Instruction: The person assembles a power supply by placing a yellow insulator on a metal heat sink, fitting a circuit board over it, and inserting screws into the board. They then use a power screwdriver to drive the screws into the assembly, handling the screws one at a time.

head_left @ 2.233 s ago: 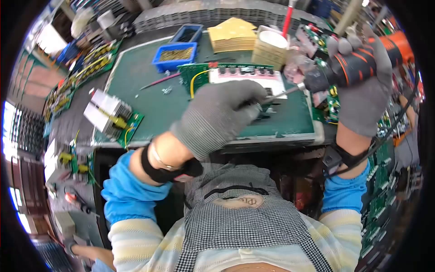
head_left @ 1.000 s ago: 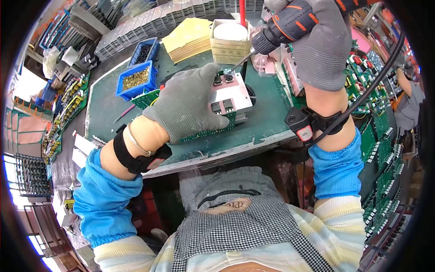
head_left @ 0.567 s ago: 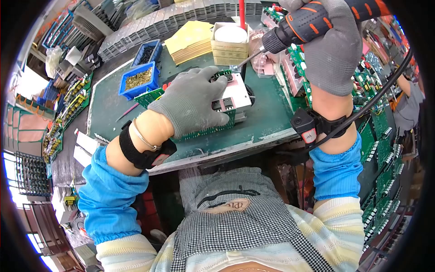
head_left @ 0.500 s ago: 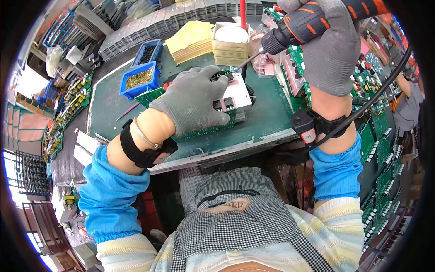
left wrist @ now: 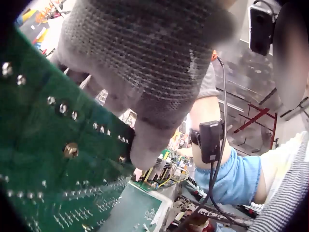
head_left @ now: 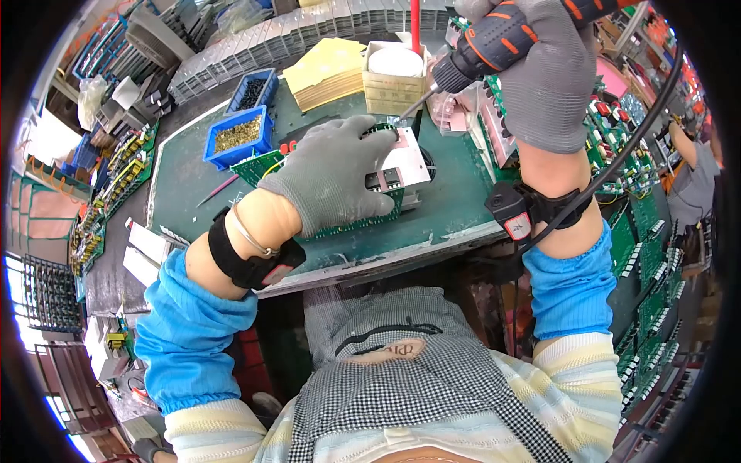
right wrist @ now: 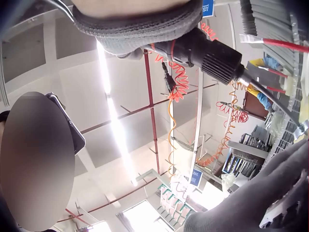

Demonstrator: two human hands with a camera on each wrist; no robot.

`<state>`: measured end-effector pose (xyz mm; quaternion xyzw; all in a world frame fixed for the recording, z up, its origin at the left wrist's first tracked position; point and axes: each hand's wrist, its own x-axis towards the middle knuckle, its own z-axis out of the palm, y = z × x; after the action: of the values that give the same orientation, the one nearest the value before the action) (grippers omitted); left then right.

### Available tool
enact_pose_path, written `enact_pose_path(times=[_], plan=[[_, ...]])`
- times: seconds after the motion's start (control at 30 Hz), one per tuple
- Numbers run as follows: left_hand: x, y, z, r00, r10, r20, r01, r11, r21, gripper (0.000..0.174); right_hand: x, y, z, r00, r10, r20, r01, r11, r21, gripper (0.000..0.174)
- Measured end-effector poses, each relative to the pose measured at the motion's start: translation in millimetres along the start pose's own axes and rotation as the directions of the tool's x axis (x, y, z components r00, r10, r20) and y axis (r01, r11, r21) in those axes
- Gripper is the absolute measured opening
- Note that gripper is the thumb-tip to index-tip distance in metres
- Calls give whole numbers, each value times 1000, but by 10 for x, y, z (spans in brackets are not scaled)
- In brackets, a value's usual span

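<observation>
My gloved left hand (head_left: 332,177) grips a green circuit board (head_left: 359,226) with a pale metal heatsink (head_left: 414,163) on it, standing on the green bench mat. In the left wrist view, soldered pins cover the underside of the circuit board (left wrist: 53,140), and the glove wraps over its edge. My gloved right hand (head_left: 552,92) holds a black and orange power screwdriver (head_left: 488,50) tilted down to the left. Its long bit (head_left: 419,105) reaches the far end of the heatsink, close by black components. The chuck (right wrist: 221,62) shows large in the right wrist view.
Blue bins of brass-coloured screws (head_left: 238,135) and black parts (head_left: 251,91) stand at the back left. Yellow sheets (head_left: 328,73) and a box with a white round container (head_left: 394,77) sit behind. More circuit boards (head_left: 633,147) lie right; a black cable (head_left: 617,181) hangs by the right arm.
My left hand has gone from the screwdriver's bit to the circuit board and holds it. The bit has come down to the heatsink's far end; lately the screwdriver shifted slightly left.
</observation>
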<state>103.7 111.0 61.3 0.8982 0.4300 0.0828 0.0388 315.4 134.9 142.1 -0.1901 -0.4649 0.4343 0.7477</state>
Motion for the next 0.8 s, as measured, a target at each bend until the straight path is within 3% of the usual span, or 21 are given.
enact_pose_path(times=[0.03, 0.1, 0.17, 0.2, 0.3, 0.37, 0.47, 0.67, 0.8], plan=[[11, 4, -32, 996, -73, 53, 76, 995, -62, 93, 29, -149, 57, 982, 181, -53, -178, 982, 61, 18], [55, 44, -142, 963, -206, 176, 236, 956, -174, 106, 22, -135, 86, 966, 240, -98, -235, 970, 63, 18], [82, 46, -168, 941, -271, 201, 305, 938, -165, 114, -44, 125, 92, 997, -8, -79, 2, 997, -74, 17], [90, 43, -169, 929, -303, 213, 339, 927, -160, 118, -71, 125, 118, 998, -12, -64, 10, 999, -36, 17], [94, 0, -131, 944, -276, 180, 304, 940, -152, 120, -106, 116, 122, 1000, -31, -1, 31, 999, -9, 19], [90, 31, -162, 938, -287, 197, 318, 936, -151, 119, -37, 180, 23, 997, -35, 66, 43, 992, -118, 21], [88, 40, -177, 936, -284, 209, 319, 935, -153, 116, -46, 197, 45, 997, -25, 73, 31, 996, -81, 22], [90, 40, -182, 945, -260, 200, 295, 940, -169, 109, -16, 223, 107, 999, 49, -17, -51, 983, -175, 23], [93, 48, -216, 941, -259, 219, 298, 939, -172, 106, -36, 218, 102, 991, 74, 108, -69, 997, -42, 26]])
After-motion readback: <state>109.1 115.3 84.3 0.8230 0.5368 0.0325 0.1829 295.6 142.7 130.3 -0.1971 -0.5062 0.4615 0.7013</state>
